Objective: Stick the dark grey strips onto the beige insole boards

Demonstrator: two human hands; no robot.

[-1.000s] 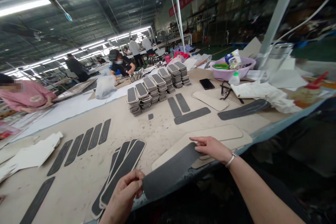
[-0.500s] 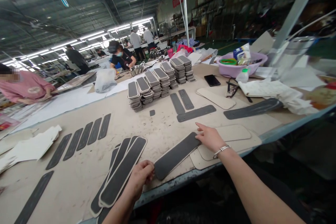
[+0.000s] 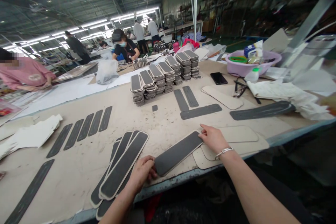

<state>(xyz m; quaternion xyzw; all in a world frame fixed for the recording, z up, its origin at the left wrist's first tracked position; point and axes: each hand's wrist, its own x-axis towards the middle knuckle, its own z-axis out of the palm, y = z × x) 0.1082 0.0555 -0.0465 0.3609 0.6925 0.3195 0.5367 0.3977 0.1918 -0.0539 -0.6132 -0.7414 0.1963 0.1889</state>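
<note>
A dark grey rounded strip with a pale border (image 3: 178,154) lies aslant near the table's front edge. The curled fingers of my left hand (image 3: 143,170) grip its lower left end. At its upper right end, my right hand (image 3: 213,138) pinches the edge between thumb and fingers, the index finger partly raised. Left of my left hand, several similar bordered strips (image 3: 124,164) lie in a fanned pile, partly hidden by my forearm. Beige rounded pieces (image 3: 238,134) lie under and beside my right hand.
Stacks of bordered strips (image 3: 157,71) stand mid-table. Bare dark strips (image 3: 84,127) lie in a row at left, others (image 3: 201,111) at right. Behind are a phone (image 3: 218,78), glasses (image 3: 240,87) and a purple basin (image 3: 252,68). A co-worker in pink (image 3: 26,71) is across the table.
The view has shifted slightly, so the table's things sit a little farther right and higher. Both hands stay at the two ends of the strip, which lies much as before.
</note>
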